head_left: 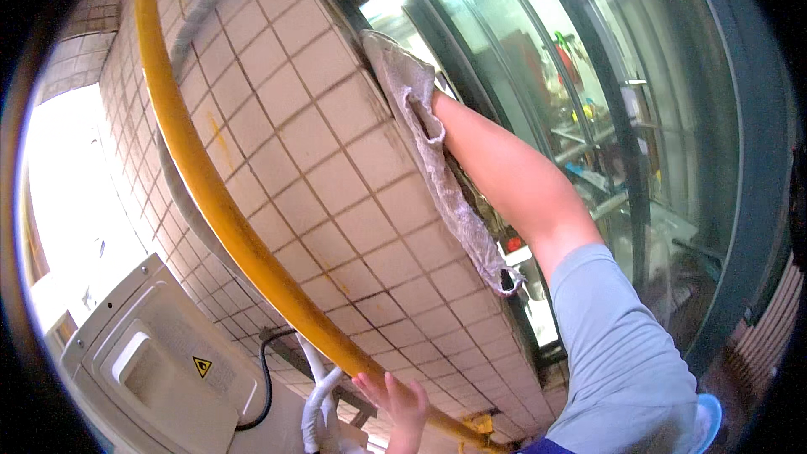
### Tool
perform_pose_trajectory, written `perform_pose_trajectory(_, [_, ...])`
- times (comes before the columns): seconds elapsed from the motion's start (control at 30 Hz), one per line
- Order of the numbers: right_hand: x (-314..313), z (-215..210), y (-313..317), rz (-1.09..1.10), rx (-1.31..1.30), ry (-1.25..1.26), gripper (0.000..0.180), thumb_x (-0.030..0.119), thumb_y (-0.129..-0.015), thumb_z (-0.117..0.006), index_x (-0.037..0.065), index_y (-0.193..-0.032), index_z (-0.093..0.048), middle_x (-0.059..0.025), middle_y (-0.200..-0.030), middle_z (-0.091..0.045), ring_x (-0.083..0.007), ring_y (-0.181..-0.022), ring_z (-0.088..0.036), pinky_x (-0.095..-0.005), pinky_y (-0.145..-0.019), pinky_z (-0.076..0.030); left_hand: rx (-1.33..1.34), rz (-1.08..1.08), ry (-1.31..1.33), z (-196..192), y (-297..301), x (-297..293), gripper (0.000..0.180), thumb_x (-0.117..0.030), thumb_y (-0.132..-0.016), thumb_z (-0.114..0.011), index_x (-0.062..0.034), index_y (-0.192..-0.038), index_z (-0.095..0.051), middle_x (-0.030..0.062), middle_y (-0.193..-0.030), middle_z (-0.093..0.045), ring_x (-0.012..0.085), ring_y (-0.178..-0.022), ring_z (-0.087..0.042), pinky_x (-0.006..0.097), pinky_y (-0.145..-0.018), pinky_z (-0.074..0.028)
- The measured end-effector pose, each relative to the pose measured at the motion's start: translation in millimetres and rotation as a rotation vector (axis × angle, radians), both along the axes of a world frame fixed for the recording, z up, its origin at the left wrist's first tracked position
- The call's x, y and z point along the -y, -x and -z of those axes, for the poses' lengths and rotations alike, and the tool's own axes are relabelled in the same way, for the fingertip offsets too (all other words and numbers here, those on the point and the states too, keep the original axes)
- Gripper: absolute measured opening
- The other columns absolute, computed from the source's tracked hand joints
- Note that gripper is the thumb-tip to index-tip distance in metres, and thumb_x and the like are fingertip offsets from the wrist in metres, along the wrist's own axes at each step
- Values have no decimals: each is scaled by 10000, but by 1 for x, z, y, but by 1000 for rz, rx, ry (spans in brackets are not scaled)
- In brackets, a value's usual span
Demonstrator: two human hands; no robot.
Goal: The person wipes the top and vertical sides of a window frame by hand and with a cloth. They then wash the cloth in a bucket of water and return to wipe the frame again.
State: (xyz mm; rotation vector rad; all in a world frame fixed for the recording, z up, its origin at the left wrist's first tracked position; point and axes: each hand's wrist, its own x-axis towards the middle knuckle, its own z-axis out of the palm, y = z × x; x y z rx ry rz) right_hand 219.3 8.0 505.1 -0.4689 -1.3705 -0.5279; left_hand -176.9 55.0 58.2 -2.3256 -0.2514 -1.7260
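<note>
My right arm (504, 176), in a light grey-blue sleeve, stretches up from the lower right to the window ledge. A damp-looking grey cloth (433, 172) covers my right hand (408, 80), which holds it against the ledge; the fingers are hidden beneath it. The rest of the cloth trails down along the tiled edge. Low in the view, my left hand (397, 408) rests against a thick yellow pipe (227, 219). Its fingers are spread apart and lie over the near side of the pipe, not visibly wrapped around it.
Beige tiled wall (328, 143) fills the middle. A dark-framed glass window (538, 59) stands at the right, with indoor items behind it. At lower left are a white outdoor unit (172, 361) with a warning sticker, a black cable (267, 378) and white wrapped pipes (317, 408). A blue basin (708, 420) shows at lower right.
</note>
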Motion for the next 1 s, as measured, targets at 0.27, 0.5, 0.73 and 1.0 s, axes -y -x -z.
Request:
perform_pose_trajectory(0.27, [17, -99, 30, 211, -54, 119, 288, 131, -958, -506, 24, -1208, -602, -73, -1063, -633, -183, -929, -584, -275, -911, -476, -26, -95, 30, 3, 3, 1, 842, -155, -728, -658, -177, -1480, -279, 271, -1565, -51, 480, -1448, -21, 637, -1125, -107])
perform_pose_trajectory(0.5, [30, -110, 26, 877, -269, 56, 250, 145, -941, -505, 40, -1119, -645, -92, -1047, -655, -213, -916, -618, -315, -848, -500, 0, -140, 81, 25, 3, -14, 746, -190, -706, -698, -165, -1394, -412, 241, -1563, -136, 487, -1440, -72, 610, -1130, -174])
perform_pose_trajectory(0.73, [27, -109, 30, 880, -172, -32, 245, 148, -938, -503, 41, -1104, -649, -97, -1038, -656, -221, -912, -621, -321, -840, -501, -18, -116, 158, 4, 4, 6, 659, -294, -805, -662, -214, -1424, -451, 255, -1565, -125, 523, -1420, -94, 642, -1110, -187])
perform_pose_trajectory(1.0, [30, -95, 29, 814, 74, 15, 240, 150, -936, -501, 41, -1088, -653, -104, -1027, -657, -229, -906, -624, -327, -830, -503, -12, -194, 86, 6, -1, 2, 551, -259, -804, -661, -214, -1344, -564, 261, -1549, -192, 519, -1410, -141, 605, -1120, -208])
